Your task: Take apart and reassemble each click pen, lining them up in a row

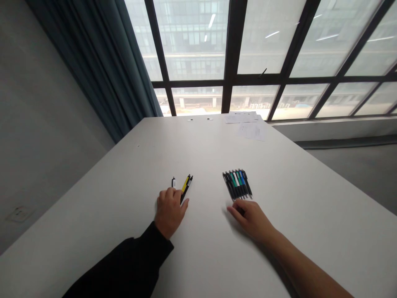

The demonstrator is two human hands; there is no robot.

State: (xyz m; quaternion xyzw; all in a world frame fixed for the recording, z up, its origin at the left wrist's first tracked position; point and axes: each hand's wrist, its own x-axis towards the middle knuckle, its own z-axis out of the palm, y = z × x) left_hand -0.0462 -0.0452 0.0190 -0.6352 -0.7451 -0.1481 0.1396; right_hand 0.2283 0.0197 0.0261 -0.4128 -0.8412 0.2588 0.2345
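So you've got two groups of pens on the white table (pixel 204 153), and your left hand (pixel 170 210) is over the left one: a white pen (pixel 173 182), a yellow pen (pixel 185 183) and a black pen (pixel 186 192) poke out past your fingers on the far side. Can't tell if you're actually pinching any of them, since your hand hides the near ends.

Your right hand (pixel 252 217) is curled just beside the near end of the neat row of pens (pixel 237 185) on the right. Can't see whether anything's inside that curl, or whether it touches the row.

My read: you're mid-sorting, with the left bunch not lined up yet. Imo the next move calls for a light fingertip pinch on just one loose pen, and keeping your right knuckles from nudging that row crooked.
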